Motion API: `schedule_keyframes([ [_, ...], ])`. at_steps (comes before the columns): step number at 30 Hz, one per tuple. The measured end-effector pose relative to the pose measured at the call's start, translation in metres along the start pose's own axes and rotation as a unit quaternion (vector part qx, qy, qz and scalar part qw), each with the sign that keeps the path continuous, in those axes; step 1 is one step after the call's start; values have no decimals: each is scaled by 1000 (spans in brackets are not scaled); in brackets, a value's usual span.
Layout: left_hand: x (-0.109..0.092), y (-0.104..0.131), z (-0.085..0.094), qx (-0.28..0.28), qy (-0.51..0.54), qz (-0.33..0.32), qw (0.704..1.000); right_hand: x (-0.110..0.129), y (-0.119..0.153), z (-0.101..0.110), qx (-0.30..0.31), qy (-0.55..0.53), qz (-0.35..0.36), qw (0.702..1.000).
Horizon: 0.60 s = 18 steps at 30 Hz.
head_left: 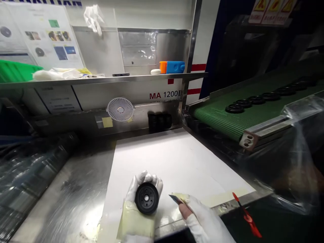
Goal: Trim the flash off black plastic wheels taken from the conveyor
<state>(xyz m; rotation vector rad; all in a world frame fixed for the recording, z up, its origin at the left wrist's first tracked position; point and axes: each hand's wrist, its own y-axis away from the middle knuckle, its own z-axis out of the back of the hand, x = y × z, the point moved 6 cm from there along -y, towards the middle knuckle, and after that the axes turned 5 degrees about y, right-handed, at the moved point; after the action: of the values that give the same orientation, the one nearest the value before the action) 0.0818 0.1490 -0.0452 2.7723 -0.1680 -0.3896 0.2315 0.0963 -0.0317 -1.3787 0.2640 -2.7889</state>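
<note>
Palm up in a white glove, my left hand (131, 194) cradles a small black plastic wheel (146, 198) with a hole at its hub. The fingers curl around the wheel's far side. To the right, my right hand (194, 216), gloved with the thumb tip bare, pinches a small knife blade (174, 199). The blade points left toward the wheel, and a gap separates the two. Both hands are over the near edge of a white sheet (162, 158) on the metal bench.
A green conveyor (217, 118) at the right carries several black wheels (257, 99). A red-handled tool (248, 216) is at the bench's near right edge. Black parts (160, 121) stand at the back, below a shelf (141, 78). Clear plastic (32, 179) covers things at left.
</note>
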Motion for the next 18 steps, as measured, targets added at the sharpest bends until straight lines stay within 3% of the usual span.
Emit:
schedule_keyframes([
  [4, -12, -1, 11, -53, 26, -41, 997, 23, -3, -46, 102, -126, 9, 987],
  [7, -17, 1, 20, -95, 60, -8, 994, 21, -6, -61, 147, -213, -56, 964],
  [9, -21, 1, 25, -108, 83, 27, 990, 9, -15, -49, 87, -177, -75, 977],
  [13, -30, 1, 29, -98, 85, 24, 991, -5, -36, -14, -72, -27, 4, 997],
  [15, -34, 1, 27, -81, 72, -4, 994, -7, -41, -11, -85, -77, 35, 993],
  [18, -36, 2, 24, -79, 64, -24, 995, -5, -39, -14, -45, -232, 21, 972],
])
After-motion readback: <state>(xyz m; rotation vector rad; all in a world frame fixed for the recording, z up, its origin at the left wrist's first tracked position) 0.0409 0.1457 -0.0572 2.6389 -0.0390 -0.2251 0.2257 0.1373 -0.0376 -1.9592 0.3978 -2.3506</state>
